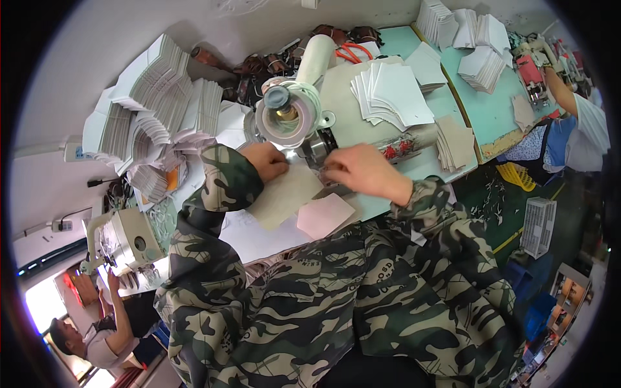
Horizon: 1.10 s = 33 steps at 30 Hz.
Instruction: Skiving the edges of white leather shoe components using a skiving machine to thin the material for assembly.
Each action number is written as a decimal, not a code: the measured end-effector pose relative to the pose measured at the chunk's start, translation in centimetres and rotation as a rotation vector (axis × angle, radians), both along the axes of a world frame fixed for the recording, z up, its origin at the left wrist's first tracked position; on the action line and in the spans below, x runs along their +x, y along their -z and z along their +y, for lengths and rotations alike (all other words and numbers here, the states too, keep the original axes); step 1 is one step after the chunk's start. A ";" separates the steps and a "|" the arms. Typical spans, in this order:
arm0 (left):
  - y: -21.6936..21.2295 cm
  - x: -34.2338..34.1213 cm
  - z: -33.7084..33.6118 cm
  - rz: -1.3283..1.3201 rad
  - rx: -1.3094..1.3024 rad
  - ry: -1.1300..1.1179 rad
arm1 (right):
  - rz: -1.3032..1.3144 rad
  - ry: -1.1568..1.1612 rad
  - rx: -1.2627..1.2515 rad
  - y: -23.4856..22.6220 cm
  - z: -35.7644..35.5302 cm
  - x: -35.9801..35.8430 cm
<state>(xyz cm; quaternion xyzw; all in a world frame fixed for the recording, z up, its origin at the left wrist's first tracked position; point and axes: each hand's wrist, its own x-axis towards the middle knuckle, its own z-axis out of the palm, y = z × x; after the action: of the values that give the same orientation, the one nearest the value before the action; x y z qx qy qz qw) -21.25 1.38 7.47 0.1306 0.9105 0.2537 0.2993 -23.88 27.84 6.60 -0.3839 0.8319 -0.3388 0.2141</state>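
Observation:
A flat beige panel (284,197) lies at the foot of a cream table machine (288,119) with a round dark knob on top. My left hand (266,160) is closed over the panel's upper left edge, fingers curled down onto it. My right hand (369,173) has its fingers bent together at the panel's right corner, by the machine's metal working part (317,147); what its fingertips pinch is hidden. Nearer me, a pinkish panel (325,215) lies partly beside the beige one.
Tall stacks of white cut panels (152,81) crowd the left. Fanned white sheets (391,94) and beige panels (455,143) lie to the right of the machine. Red-handled scissors (354,50) lie behind. Co-workers work at far right and lower left. A white crate (539,226) stands on the floor.

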 end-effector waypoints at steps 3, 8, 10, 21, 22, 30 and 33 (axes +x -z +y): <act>0.1 -1.1 -0.1 -0.206 0.051 -0.062 | 0.019 0.051 -0.012 -0.5 0.9 -2.7; -1.2 -1.4 4.0 0.220 0.170 -0.028 | 0.099 -0.091 0.116 -0.1 -1.0 -7.3; -1.6 -0.1 4.0 0.125 0.069 -0.220 | 0.056 -0.172 0.208 -0.3 -2.1 -8.6; 3.3 5.2 1.0 -0.376 0.471 -0.511 | -0.453 0.238 -0.054 2.6 0.6 2.0; 3.2 4.6 0.8 -0.375 0.471 -0.511 | -0.452 0.238 -0.054 2.9 0.1 2.3; 1.9 0.1 4.3 0.306 0.180 -0.242 | -0.775 0.342 -0.259 2.3 4.5 1.0; 2.9 2.1 4.9 0.274 -0.109 -0.210 | -0.296 0.174 -0.003 -0.5 8.0 -1.9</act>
<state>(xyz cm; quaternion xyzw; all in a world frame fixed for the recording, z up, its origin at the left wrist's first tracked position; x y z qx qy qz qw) -19.13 6.31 4.57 0.0519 0.9637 0.2138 0.1513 -25.80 35.89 7.06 -0.2568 0.8208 -0.4102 0.3033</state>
